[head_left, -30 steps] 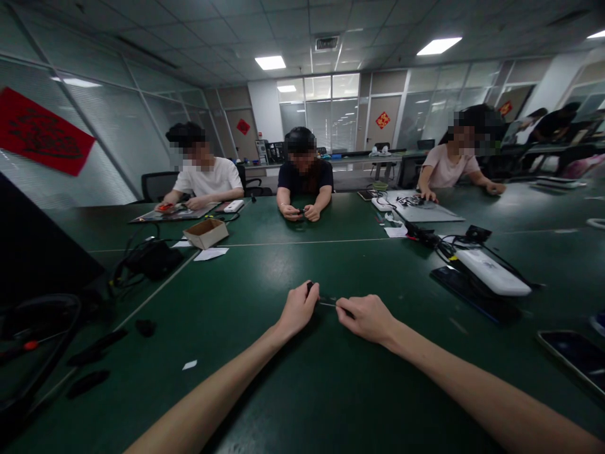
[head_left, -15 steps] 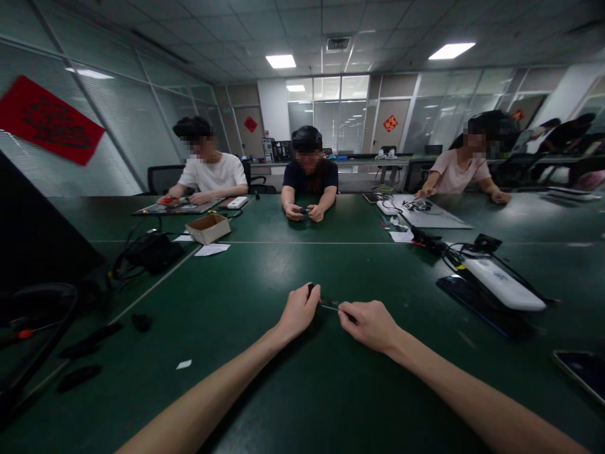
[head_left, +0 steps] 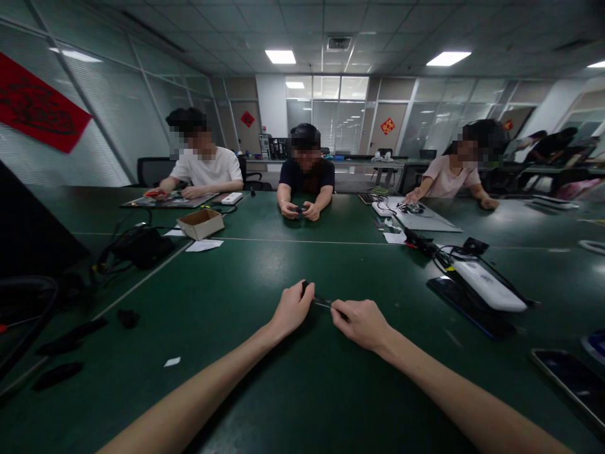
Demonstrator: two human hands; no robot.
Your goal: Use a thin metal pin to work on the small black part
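Slim dark tool point(head_left: 322, 302), perhaps small screwdriver; thin metal shaft, held roughly level.

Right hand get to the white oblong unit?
Probably yes: only green tabletop lies between the right hand and the white oblong unit, though that hand now grips a small dark tool.

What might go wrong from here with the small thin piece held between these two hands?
The thin piece seems lightly held between the left hand and right hand, so it might slip. Its pointed end might prick the right hand. If dropped, it could be hard to see on the dark table.
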